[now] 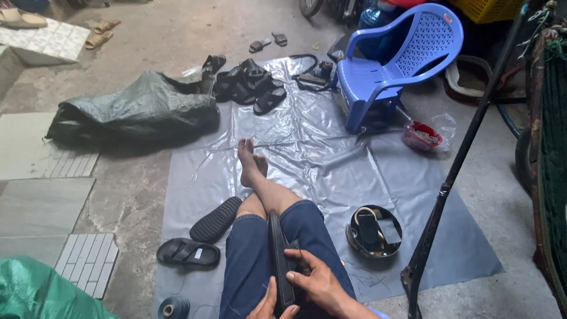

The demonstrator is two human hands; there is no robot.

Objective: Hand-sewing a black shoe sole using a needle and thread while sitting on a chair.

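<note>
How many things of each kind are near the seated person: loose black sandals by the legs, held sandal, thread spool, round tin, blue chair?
Loose black sandals: 2
Held sandal: 1
Thread spool: 1
Round tin: 1
Blue chair: 1
Total: 6

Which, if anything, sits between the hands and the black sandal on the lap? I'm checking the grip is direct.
Nothing visible does. The right hand and left hand both touch the black sandal directly, which rests edge-up between the knees.
</note>
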